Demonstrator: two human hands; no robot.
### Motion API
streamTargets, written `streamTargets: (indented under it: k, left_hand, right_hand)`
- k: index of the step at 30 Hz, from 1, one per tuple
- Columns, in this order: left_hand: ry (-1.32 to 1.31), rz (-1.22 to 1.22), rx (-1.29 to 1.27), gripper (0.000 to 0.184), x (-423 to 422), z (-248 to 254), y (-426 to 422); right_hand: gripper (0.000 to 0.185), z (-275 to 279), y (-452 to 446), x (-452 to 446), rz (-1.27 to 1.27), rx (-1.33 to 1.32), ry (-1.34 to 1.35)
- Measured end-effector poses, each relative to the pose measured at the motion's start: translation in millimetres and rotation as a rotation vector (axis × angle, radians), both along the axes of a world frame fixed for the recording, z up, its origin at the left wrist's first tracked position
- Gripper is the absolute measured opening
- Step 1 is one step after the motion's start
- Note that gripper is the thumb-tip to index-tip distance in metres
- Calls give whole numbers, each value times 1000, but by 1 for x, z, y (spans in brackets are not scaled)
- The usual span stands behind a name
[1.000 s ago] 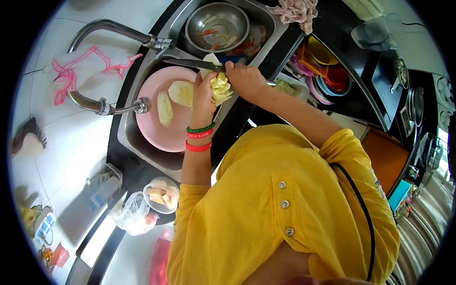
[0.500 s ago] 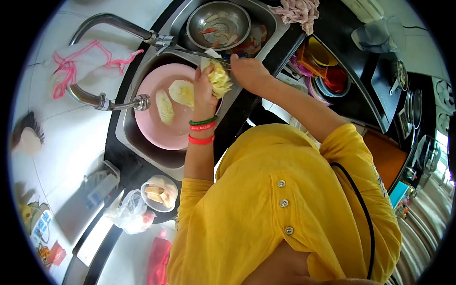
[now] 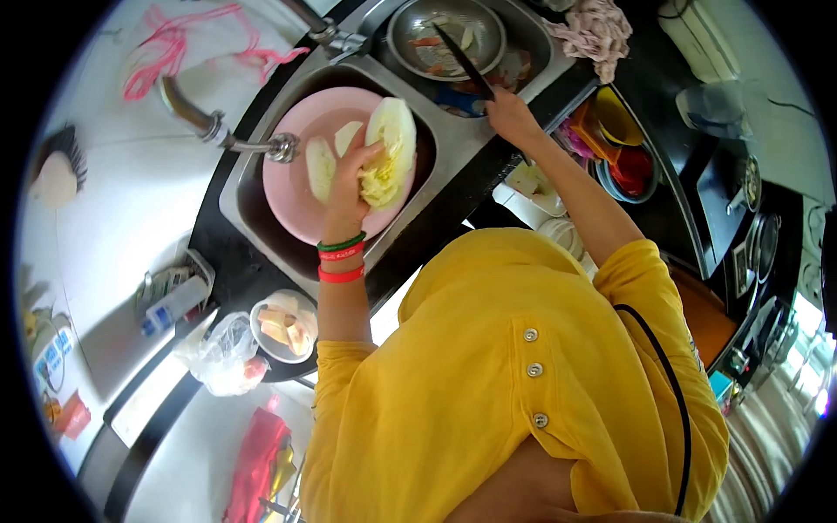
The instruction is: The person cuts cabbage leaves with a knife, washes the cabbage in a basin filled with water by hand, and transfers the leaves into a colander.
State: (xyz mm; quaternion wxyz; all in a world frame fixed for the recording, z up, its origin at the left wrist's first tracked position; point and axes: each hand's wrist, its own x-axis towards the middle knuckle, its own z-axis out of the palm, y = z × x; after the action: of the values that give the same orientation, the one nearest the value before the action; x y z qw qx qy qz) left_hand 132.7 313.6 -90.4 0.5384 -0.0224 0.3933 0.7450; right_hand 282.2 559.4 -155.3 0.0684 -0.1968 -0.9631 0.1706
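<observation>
Your right hand (image 3: 514, 118), fingers wrapped round the knife (image 3: 464, 59), has swung clear of the cabbage (image 3: 394, 135) your left hand's (image 3: 350, 181) fingers clamp over the basin (image 3: 288, 196), so cutting seems paused.

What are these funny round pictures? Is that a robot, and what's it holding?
No robot here! It's a person in a yellow shirt, using two bare hands. All the pictures come from one camera worn on the person's head, looking forward and down, so you see almost what they see.

The left hand holds a pale, leafy vegetable, perhaps cabbage, over a pink basin. More pale pieces are in the basin, which sits in a metal sink. The right hand grips a knife, its blade pointing away over a metal bowl.
</observation>
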Motion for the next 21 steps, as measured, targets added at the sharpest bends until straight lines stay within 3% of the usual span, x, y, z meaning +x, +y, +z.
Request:
streamTargets:
  k: [1,2,3,4,5,7,8,10,11,12,13,15,17,18,20,21]
  left_hand:
    - [156,10,-103,48,-3,16,-18]
    - [161,30,-113,48,-14,6,-37]
    - [438,-29,-301,47,-26,-18,-53]
    - [712,-84,-493,45,-35,-42,-71]
    - [707,-82,-493,45,-46,-65,-90]
    - [1357,-271,-780,39,-63,-93,-109]
    - [1349,-265,-780,39,-62,-101,-112]
    - [1847,-252,-935,39,-54,-95,-97]
    - [1413,-256,-929,41,-35,-84,-75]
    - [1414,-255,-928,41,-35,-104,-62]
    - [1444,-20,-803,41,-39,-138,-47]
    - [1457,221,-668,42,-45,-160,-31]
    - [1401,330,-802,43,-48,-161,-15]
    - [1400,330,-802,43,-50,-141,-13]
    - [1050,-163,-811,48,-50,-90,-9]
    - [1050,-162,-811,48,-59,-100,-9]
  right_hand:
    - [22,0,-1,9,53,14,46]
    - [22,-4,-6,7,-105,-133,66]
    - [23,-5,-6,10,-283,-269,79]
    - [23,-6,-5,10,-276,-272,77]
    - [24,-5,-5,11,-278,-285,59]
    - [25,-4,-3,10,-282,-297,44]
    - [25,-2,-4,9,-331,-361,10]
    - [25,-2,-3,7,-379,-424,-18]
    - [26,-3,-3,6,-382,-426,-17]
    - [26,-5,-3,8,-400,-432,-12]
    - [26,-7,-2,10,-393,-428,-12]
    - [24,-6,-4,13,-375,-456,10]
    - [23,10,-12,20,-311,-446,8]
    - [23,17,-21,24,-280,-451,5]
    - [21,33,-41,30,-168,-400,36]
    - [20,40,-54,29,-99,-353,79]
